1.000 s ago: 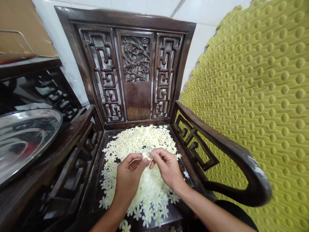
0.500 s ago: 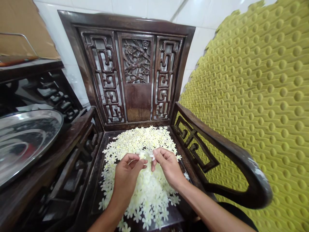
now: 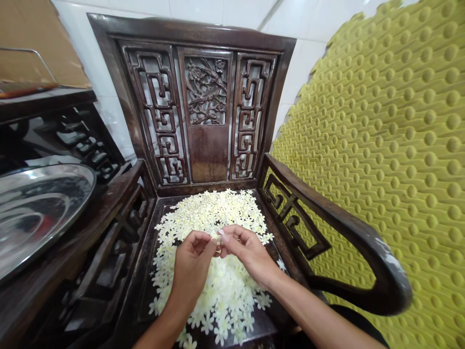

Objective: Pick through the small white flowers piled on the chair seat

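Observation:
My left hand point(image 3: 196, 252) is closed in a pinch on a small white flower point(image 3: 215, 236) above the chair seat. Against it, my right hand point(image 3: 242, 248) is also pinched, its thumb and fingertips meeting the same flower. Fingers cover most of the bloom, so its full shape is hidden. Beneath both hands spreads a heap of loose white and pale yellow flowers point(image 3: 225, 291), reaching from the back of the dark seat toward its front edge.
The carved dark wooden chair point(image 3: 207, 150) has a curved right armrest point(image 3: 363, 237). A round metal tray point(image 3: 43, 213) rests at the left. A yellow-green bumpy foam mat point(image 3: 381, 135) stands on the right, and white tiles point(image 3: 203, 9) cover the wall behind.
My right hand has moved left, bringing its fingertips against those of my left hand at the flower. The left hand has stayed almost still.

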A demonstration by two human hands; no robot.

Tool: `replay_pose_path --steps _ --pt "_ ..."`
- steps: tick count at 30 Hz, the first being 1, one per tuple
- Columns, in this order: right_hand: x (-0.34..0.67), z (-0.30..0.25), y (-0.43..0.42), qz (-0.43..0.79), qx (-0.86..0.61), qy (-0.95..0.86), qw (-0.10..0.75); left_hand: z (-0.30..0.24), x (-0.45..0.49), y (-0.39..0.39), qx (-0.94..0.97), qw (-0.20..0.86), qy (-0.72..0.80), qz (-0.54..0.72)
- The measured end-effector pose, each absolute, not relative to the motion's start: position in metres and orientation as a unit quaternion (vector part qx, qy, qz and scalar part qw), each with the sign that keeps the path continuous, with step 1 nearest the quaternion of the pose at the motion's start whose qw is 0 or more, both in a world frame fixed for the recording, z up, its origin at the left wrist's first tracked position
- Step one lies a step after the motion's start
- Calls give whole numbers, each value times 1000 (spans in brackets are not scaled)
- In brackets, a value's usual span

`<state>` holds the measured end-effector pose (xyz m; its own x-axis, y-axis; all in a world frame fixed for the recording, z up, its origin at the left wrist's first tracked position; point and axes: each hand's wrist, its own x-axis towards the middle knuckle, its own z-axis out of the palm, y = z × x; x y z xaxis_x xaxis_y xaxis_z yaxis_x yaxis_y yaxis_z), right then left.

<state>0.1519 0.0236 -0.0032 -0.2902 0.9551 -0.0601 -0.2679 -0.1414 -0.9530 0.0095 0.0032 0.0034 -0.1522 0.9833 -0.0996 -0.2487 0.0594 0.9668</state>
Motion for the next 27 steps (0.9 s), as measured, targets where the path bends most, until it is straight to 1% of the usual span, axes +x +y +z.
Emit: replay_pose_path --steps 8,12,15,19,23,27 --pt "157 -6 24 538 -436 -553 464 2 8 4 373 530 500 574" --pt "158 -6 23 513 -466 -551 466 3 9 5 377 528 497 575" --pt "158 -3 23 519 -461 -539 477 3 9 5 381 525 499 575" --pt "157 -3 24 577 -419 -499 493 3 9 4 385 523 498 575" --pt "156 -4 25 622 -386 -493 471 4 8 5 386 520 497 578" --pt "156 -3 26 613 -403 -490 470 5 8 5 387 518 502 574"
